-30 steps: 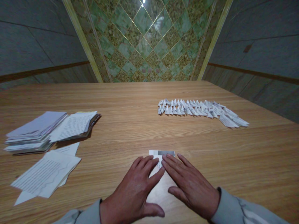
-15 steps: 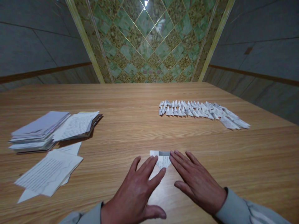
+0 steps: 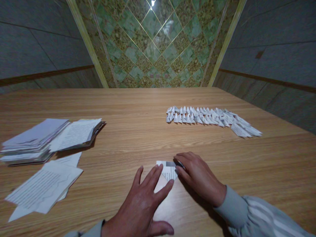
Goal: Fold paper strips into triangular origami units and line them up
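Observation:
A small folded piece of printed paper (image 3: 170,173) lies on the table in front of me, with a grey band along its far edge. My left hand (image 3: 145,194) is spread out flat, its fingertips resting on the left and near side of this paper. At the paper's right edge, my right hand (image 3: 201,176) has its thumb and fingers brought together around the upper right corner. The fingers partly hide that corner.
Rows of small folded paper pieces (image 3: 197,117) stand on the wooden table (image 3: 128,138) at the back right. To the left are stacks of paper (image 3: 37,135) and several loose printed sheets (image 3: 44,184). A tiled wall (image 3: 158,49) rises beyond the table.
My right hand has gone from flat, outstretched fingers to a curled grip at the paper's right edge. My left hand stays spread on the paper. The view has shifted slightly.

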`<control>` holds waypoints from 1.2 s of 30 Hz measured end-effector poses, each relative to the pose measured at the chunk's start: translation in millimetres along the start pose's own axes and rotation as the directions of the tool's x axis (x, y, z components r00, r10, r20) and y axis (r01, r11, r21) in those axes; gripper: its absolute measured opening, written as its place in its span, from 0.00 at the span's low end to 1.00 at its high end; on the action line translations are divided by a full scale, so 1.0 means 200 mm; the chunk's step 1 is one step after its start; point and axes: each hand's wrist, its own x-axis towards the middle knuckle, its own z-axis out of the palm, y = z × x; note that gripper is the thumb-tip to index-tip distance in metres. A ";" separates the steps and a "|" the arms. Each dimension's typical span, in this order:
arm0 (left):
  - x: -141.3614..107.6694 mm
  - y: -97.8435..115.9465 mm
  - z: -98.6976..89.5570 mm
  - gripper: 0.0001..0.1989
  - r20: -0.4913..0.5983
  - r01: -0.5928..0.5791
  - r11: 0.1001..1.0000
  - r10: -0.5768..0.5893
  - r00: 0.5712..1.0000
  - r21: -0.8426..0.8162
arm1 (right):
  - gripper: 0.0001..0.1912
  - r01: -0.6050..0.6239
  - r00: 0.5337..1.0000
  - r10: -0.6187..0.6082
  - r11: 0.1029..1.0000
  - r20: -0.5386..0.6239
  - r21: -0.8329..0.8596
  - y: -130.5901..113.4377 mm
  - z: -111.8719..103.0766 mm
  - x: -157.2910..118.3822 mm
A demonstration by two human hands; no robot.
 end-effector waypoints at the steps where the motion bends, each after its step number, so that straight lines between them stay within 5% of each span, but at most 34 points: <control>1: 0.00 0.00 0.00 0.49 0.000 0.002 1.000 -0.002 1.000 0.008 | 0.10 -0.008 0.999 0.008 1.000 0.036 0.001 -0.02 0.00 0.02; 8: 0.01 0.01 -0.01 0.48 0.006 -0.016 0.999 0.016 1.000 0.041 | 0.10 -0.103 0.993 0.105 0.994 0.059 -0.036 -0.03 0.05 0.04; 17: 0.01 0.01 0.01 0.44 -0.047 -0.064 0.996 0.066 0.997 0.055 | 0.08 -0.133 0.991 0.130 0.976 0.028 0.174 0.03 0.09 0.04; 24: 0.02 0.01 -0.02 0.39 -0.067 -0.075 0.996 0.077 0.995 0.038 | 0.16 -0.125 0.992 0.122 0.989 0.041 0.083 0.03 0.05 0.01; 36: 0.02 0.02 -0.03 0.26 -0.098 -0.066 0.996 0.059 0.993 -0.064 | 0.07 -0.166 0.985 0.146 0.951 0.094 0.262 0.02 0.06 0.01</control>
